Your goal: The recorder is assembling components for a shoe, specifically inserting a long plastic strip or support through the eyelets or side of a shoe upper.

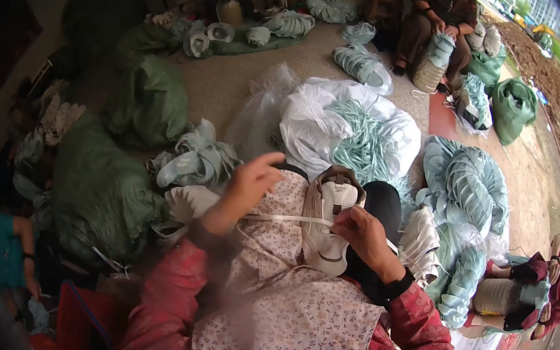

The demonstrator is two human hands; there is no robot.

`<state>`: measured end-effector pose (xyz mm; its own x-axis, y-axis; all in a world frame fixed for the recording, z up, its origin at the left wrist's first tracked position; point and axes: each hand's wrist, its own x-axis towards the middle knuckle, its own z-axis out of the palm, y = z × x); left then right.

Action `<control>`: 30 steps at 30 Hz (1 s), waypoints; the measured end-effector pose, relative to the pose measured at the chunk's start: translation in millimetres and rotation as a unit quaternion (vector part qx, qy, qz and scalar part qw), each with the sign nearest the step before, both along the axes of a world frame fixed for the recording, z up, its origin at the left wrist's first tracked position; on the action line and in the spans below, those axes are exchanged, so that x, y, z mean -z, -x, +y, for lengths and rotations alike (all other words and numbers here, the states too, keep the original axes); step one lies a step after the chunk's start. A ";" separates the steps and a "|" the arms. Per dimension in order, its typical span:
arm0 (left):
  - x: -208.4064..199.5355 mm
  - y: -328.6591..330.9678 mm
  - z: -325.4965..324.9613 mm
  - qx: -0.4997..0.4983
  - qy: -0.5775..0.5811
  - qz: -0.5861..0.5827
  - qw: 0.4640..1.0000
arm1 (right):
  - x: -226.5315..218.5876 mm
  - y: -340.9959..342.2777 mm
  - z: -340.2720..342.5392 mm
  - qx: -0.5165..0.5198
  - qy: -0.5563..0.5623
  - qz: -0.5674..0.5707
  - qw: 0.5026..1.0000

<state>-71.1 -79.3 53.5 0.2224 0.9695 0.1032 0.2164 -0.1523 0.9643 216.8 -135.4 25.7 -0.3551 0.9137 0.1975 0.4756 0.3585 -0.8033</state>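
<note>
Left of the beige shoe (323, 242), which lies on the lap (270, 245) with its long axis running fore-and-aft, the left hand (249, 184) is loosely open, seemingly empty, while the nearer right hand (365, 236), at its right edge, pinches the white lace (282, 217).
</note>
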 end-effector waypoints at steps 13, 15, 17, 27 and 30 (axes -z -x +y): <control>39.3 -46.6 -47.0 0.064 -0.098 0.157 0.981 | -4.2 -9.5 1.2 -0.061 0.138 0.075 0.986; 39.3 -46.7 -52.5 0.057 -0.106 0.167 0.979 | -6.3 -7.6 -1.5 -0.058 0.150 0.084 0.983; 35.1 -49.5 -55.3 0.054 -0.114 0.178 0.976 | -5.7 -7.9 -5.4 -0.063 0.175 0.085 0.979; 39.6 -71.9 -59.9 0.006 -0.129 0.273 0.953 | 6.1 -6.9 -4.9 -0.056 0.049 0.069 0.995; 40.5 -83.3 -53.2 -0.004 -0.120 0.276 0.954 | 14.4 -8.3 -3.7 -0.048 0.068 0.104 0.991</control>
